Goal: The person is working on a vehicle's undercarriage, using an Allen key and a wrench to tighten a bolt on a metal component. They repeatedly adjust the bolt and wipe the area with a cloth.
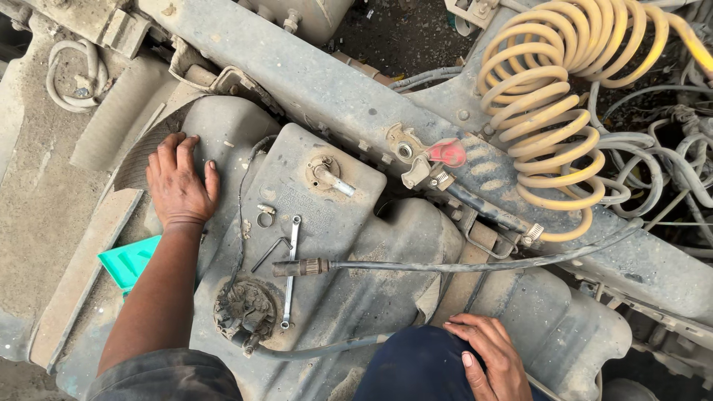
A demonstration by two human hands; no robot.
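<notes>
The left hand (177, 182) lies flat, palm down and fingers spread, on the left shoulder of the dusty grey tank (349, 297); it holds nothing. Below it, just off the tank's left edge, a turquoise plastic tray (130, 260) shows. On the tank's top near its front left lies the round, grimy sender unit (243, 310), with a combination spanner (290, 271) beside it, a bent hex key (269, 251) close by and a small hose clamp (266, 217) above them. A black hose with a metal connector (301, 267) lies loose across the tank. Beyond the tank's right end hangs a yellow coiled air hose (549, 111). The right hand (490, 356) rests open on a dark blue knee (416, 364), empty. I judge this a pause between tool work: picking up the spanner would need a free hand brought to mid-tank.
</notes>
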